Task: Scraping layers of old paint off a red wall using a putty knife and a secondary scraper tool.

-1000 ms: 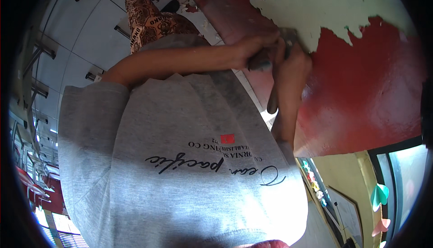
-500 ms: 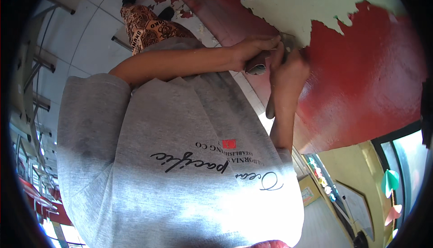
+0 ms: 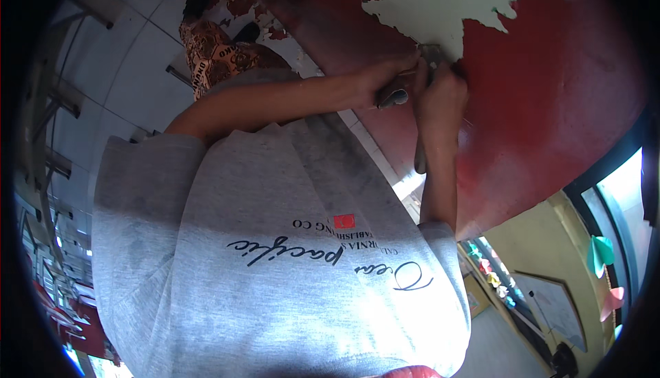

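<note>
Red paint [image 3: 543, 96] covers a large surface in front of me and ends in a ragged edge against a pale bare patch [image 3: 447, 0]. My right hand [image 3: 443, 99] is closed around a scraper, its handle end [image 3: 421, 160] sticking out below the fist. The scraper's flat blade [image 3: 431, 52] lies at the border of red and pale. My left hand [image 3: 388, 79] is closed beside it, fingertips close to the blade. A curled piece of peeled paint [image 3: 394, 98] shows under those fingers; the exact grip is partly hidden.
Paint flakes [image 3: 237, 0] lie on the tiled floor [image 3: 124, 69] near my foot. Metal furniture legs [image 3: 62, 99] stand at the left. A framed board [image 3: 553, 309] and paper decorations [image 3: 600, 254] hang at the lower right.
My view has shifted slightly, and the picture is darker. Both hands keep their grips, with the scraper still at the paint's edge; the curled piece has turned a little.
</note>
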`<state>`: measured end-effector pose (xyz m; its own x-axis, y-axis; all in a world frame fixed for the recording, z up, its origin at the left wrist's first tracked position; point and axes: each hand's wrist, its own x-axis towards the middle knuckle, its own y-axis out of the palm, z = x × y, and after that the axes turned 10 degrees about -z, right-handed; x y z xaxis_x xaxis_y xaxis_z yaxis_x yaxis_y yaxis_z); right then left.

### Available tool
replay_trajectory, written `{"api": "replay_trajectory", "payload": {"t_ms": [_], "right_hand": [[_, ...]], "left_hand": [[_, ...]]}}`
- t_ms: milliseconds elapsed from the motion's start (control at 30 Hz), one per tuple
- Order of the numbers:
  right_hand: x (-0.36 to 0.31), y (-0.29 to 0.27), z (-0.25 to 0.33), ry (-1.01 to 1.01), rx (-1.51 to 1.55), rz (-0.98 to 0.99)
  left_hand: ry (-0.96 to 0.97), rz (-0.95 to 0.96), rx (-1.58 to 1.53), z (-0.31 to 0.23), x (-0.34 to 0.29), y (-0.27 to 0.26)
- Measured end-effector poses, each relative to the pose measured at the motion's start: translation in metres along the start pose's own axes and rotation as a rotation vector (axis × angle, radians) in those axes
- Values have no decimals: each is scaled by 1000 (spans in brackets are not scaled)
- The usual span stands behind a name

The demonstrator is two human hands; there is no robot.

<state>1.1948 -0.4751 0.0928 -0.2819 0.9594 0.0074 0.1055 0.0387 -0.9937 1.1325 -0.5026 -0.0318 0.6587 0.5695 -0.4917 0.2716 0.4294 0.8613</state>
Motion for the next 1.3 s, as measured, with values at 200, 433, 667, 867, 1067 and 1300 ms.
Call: {"api": "replay_trajectory", "payload": {"t_ms": [200,433,667,867,1067,1300], "right_hand": [[-1,-7,4,-41,41,-4],[6,1,7,-55,24,26],[10,7,11,-68,5,58],[3,1,6,-93,-4,16],[4,11,22,17,-86,79],[11,6,17,19,23,64]], "left_hand": [[12,-37,72,-9,-17,6],[41,39,-29,-10,-16,-3],[16,72,-90,-10,-10,-9],[41,-12,16,-5,-17,5],[-20,-17,-151,-5,-16,-4],[58,-14,-59,-1,-29,9]]}}
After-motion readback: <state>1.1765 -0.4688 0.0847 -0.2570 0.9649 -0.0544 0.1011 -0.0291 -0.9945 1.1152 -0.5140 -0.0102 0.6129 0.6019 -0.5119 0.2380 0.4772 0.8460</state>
